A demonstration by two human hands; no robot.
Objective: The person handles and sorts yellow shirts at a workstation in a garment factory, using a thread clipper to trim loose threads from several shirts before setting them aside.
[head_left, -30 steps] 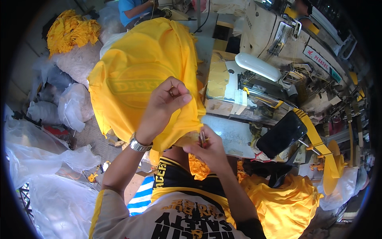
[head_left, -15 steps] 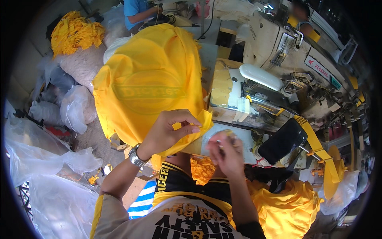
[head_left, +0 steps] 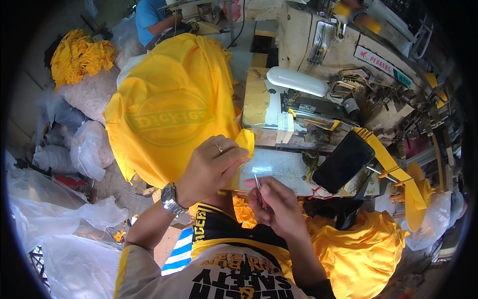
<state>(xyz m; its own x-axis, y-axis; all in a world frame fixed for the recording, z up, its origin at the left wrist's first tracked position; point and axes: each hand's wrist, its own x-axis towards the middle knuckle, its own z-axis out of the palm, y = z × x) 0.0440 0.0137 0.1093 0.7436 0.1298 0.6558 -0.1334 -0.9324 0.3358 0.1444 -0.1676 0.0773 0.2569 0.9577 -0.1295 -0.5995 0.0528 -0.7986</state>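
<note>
My left hand, with a ring and a wrist watch, pinches the corner of a yellow cloth between thumb and fingers. This cloth, a yellow garment piece with a printed emblem, lies draped over a large pile at left centre. Close by on the right, my right hand is closed around small thread snips. Their thin metal tip points up toward the pinched corner, apart from it; the rest is mostly hidden in the fingers.
A sewing machine with a white lamp-like cover stands at right. A black phone is mounted before it, beside a roll of yellow tape. Yellow cloth lies lower right; plastic bags lie left. A person in blue sits beyond.
My right hand has turned, and the snips' tip now shows clearly. My left hand has closed more tightly on the cloth corner. The view has shifted, moving the machine leftward.
</note>
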